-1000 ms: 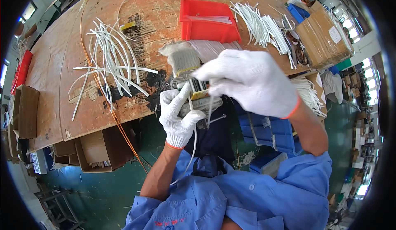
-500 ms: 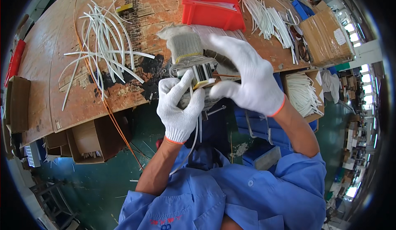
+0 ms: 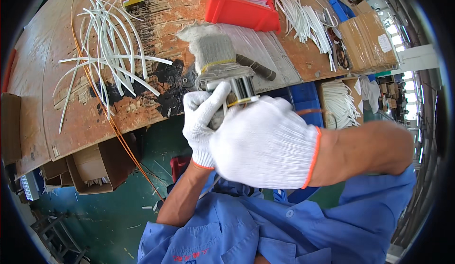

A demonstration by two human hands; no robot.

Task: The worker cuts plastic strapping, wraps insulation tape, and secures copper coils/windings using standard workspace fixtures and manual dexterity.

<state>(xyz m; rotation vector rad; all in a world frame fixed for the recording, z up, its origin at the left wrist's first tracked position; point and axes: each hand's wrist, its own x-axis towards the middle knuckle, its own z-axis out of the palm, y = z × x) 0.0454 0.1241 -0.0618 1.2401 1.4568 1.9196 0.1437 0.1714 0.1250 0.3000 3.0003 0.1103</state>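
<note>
Taking 12 o'clock as the far side of the bench (image 3: pixel 35 70), the metal part (image 3: pixel 241 88) lies at 1 to 2 o'clock from the left hand (image 3: pixel 198 127) and at 11 o'clock from the right hand (image 3: pixel 266 143). Its ribs run roughly from 11 to 5 o'clock, with a yellow strip (image 3: pixel 233 103) along the near edge. The left hand is the nearer: its index finger lies against the part's 9 o'clock end, the other fingers curled. Its thumb is hidden, so I cannot tell whether it grasps the part. The right hand sits just beside, back of the glove up; its fingers are out of sight, and I cannot tell whether they are clenched or hold anything.

A pale wrapped block (image 3: pixel 214 50) stands at 11 o'clock from the part, and a dark rod (image 3: pixel 258 68) lies at 1 o'clock.

The bench is worn brown wood, stained black at 9 o'clock. Loose white tubes (image 3: pixel 110 51) fan out farther that way, crossed by an orange wire (image 3: pixel 121 141). A red bin (image 3: pixel 244 10) stands at 12 o'clock, more tubes (image 3: pixel 308 27) at 1 to 2, a taped carton (image 3: pixel 367 41) at 2 to 3. The floor (image 3: pixel 111 219) is green.
</note>
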